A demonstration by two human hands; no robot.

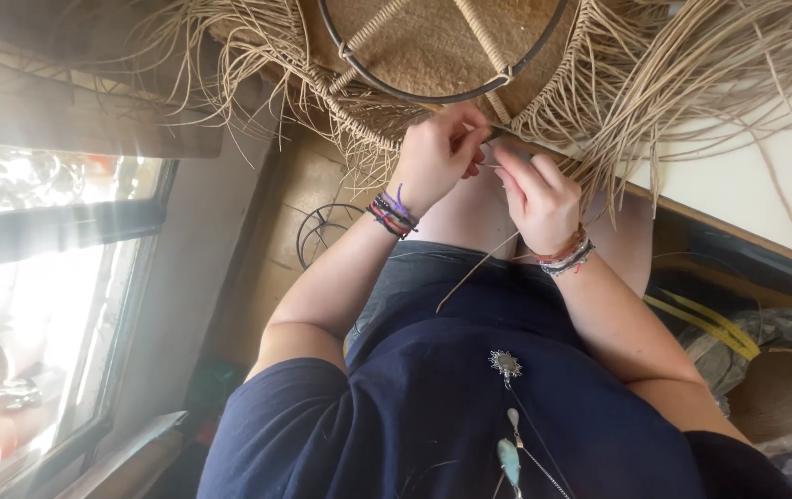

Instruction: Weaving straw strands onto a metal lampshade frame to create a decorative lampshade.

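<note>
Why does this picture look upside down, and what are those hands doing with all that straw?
The camera sits on the person's head and looks down, so you see their own body: a dark blue shirt at the bottom and their arms reaching away from you. No robot here, just two bare hands with bracelets on the wrists. The left hand and the right hand meet at the edge of a round woven piece with a dark metal ring on it. Both pinch thin tan strands, which hang all around like a fringe. One strand dangles down over the lap. A window shines brightly on the left.
</note>
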